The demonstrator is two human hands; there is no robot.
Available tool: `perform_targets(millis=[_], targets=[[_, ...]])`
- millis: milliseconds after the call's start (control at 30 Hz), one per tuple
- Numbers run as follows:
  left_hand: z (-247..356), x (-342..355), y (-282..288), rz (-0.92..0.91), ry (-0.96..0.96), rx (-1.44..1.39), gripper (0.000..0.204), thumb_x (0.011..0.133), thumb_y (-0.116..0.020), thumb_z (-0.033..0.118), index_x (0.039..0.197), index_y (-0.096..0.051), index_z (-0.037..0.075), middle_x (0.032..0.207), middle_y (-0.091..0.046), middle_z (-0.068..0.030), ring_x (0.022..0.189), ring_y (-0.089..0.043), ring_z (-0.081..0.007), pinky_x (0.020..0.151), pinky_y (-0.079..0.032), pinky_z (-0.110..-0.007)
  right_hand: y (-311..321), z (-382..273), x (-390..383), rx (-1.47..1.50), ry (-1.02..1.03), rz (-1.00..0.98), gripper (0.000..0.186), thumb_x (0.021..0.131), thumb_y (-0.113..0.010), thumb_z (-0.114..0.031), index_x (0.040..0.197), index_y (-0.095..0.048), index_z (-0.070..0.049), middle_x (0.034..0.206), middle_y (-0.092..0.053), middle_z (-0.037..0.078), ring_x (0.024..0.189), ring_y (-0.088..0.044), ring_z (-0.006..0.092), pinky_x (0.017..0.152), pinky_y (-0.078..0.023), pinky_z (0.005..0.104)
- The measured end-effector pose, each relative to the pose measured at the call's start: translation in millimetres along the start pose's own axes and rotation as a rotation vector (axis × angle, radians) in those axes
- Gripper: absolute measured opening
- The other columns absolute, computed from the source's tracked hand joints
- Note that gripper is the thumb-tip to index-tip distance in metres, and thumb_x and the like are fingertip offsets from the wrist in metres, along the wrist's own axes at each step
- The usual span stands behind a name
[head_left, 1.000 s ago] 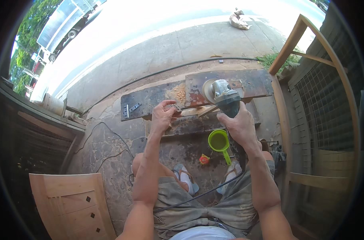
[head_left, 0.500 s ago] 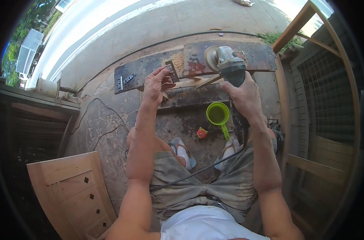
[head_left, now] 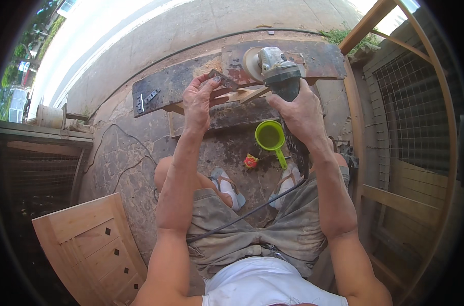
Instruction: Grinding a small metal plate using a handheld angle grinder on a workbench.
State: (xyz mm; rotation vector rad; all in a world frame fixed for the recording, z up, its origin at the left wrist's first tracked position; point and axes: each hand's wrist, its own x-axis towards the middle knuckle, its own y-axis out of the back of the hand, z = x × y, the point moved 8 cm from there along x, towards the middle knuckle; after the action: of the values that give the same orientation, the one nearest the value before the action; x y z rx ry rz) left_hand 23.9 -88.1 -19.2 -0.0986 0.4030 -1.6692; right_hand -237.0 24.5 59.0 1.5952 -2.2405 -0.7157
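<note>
My left hand (head_left: 197, 99) pinches a small dark flat plate (head_left: 222, 79) above the gap between the bench's boards, left of the grinder. My right hand (head_left: 301, 109) is closed round the body of an angle grinder (head_left: 282, 76), whose round disc (head_left: 251, 63) is turned toward the plate, a short way from it. The worn dark board (head_left: 329, 64) lies under the grinder's head. Small metal pieces (head_left: 151, 95) and a thin silver bar (head_left: 140, 102) rest on the bench's left end, and pale shavings are scattered near the middle.
Between my sandalled feet and the bench stand a green dipper (head_left: 269, 136) and a small red-yellow packet (head_left: 251, 160). A carved wooden panel (head_left: 86, 242) leans at lower left, a wooden frame (head_left: 441, 92) stands right. Cables cross the floor and my lap; a hose runs along the pavement.
The view has shifted, and both hands sit higher in the picture. The plate in my left hand has turned from upright to slanting, its top edge nearer the grinder's disc.
</note>
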Motion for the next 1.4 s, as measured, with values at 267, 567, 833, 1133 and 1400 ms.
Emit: perform_targets(millis=[267, 567, 833, 1133, 1400], targets=[[-5, 0, -3, 0.011, -0.024, 0.034, 0.023, 0.116, -0.060, 0.015, 0.129, -0.067, -0.003, 0.116, -0.081, -0.0185, 0.100, -0.085, -0.0326, 0.076, -0.074, -0.039, -1, -7, 0, -0.033, 0.015, 0.000, 0.073, 0.088, -0.085, -0.042, 0.130, -0.063, 0.014, 0.109, -0.079, 0.033, 0.108, -0.080, 0.0462, 0.099, -0.061, 0.0514], [-3, -12, -26, -0.030, -0.060, 0.136, 0.032, 0.117, -0.053, 0.017, 0.127, -0.071, -0.008, 0.114, -0.082, -0.0224, 0.100, -0.085, -0.0340, 0.079, -0.073, -0.040, -18, -14, -4, -0.032, 0.047, -0.045, 0.070, 0.090, -0.083, -0.039, 0.130, -0.062, 0.015, 0.106, -0.079, 0.034, 0.104, -0.080, 0.0472, 0.096, -0.062, 0.0508], [-1, -18, -34, -0.045, -0.099, 0.189, 0.034, 0.117, -0.055, 0.015, 0.128, -0.075, -0.009, 0.109, -0.084, -0.0192, 0.092, -0.085, -0.0256, 0.076, -0.072, -0.036, -26, -20, -6, -0.044, 0.030, -0.088, 0.068, 0.088, -0.085, -0.037, 0.130, -0.063, 0.012, 0.106, -0.080, 0.031, 0.102, -0.081, 0.0446, 0.094, -0.062, 0.0508], [4, -17, -27, -0.004, -0.103, 0.181, 0.034, 0.116, -0.055, 0.017, 0.126, -0.073, -0.010, 0.114, -0.082, -0.0234, 0.099, -0.085, -0.0340, 0.079, -0.073, -0.039, -28, -17, -8, -0.059, 0.018, -0.103, 0.072, 0.087, -0.086, -0.037, 0.132, -0.061, 0.014, 0.106, -0.079, 0.032, 0.103, -0.081, 0.0445, 0.096, -0.062, 0.0509], [12, -13, -16, 0.072, -0.144, 0.112, 0.034, 0.116, -0.055, 0.017, 0.127, -0.069, -0.012, 0.112, -0.080, -0.0237, 0.097, -0.085, -0.0355, 0.080, -0.073, -0.041, -28, -18, -8, -0.076, 0.008, -0.120, 0.074, 0.088, -0.085, -0.037, 0.133, -0.059, 0.015, 0.106, -0.079, 0.033, 0.103, -0.081, 0.0449, 0.096, -0.062, 0.0506]])
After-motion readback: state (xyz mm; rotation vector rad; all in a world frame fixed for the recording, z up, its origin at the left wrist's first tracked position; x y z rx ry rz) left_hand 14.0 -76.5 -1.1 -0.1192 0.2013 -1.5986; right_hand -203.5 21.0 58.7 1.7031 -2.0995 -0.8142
